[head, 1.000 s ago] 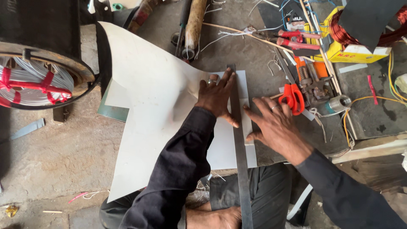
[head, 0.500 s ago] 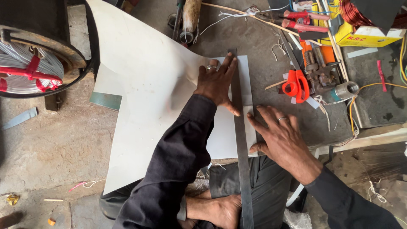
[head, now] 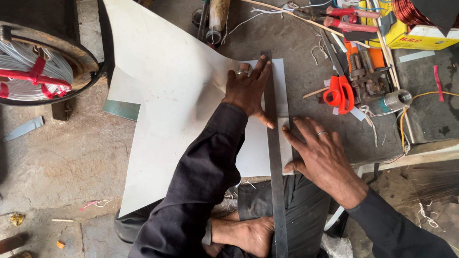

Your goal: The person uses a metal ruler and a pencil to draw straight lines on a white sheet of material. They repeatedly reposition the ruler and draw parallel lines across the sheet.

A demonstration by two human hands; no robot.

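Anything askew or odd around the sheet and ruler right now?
The white sheet curls up at its far left instead of lying flat. The metal ruler overhangs the bench edge toward the lap. Wire scraps litter the bench near the orange scissors.

A small electrical repair workshop, worked at floor level

The rough, stained concrete floor [head: 52, 157] is littered with wire offcuts; a spool of grey wire [head: 28, 71] bound with red ties sits at the left; a coil of copper winding wire [head: 423, 12] rests on a yellow box [head: 406, 36] at the upper right; orange-handled scissors [head: 339, 93], red-handled pliers [head: 346, 21] and small metal parts crowd the worn work surface [head: 306, 52]; a long steel ruler [head: 275, 157] lies across a white sheet [head: 167, 95].
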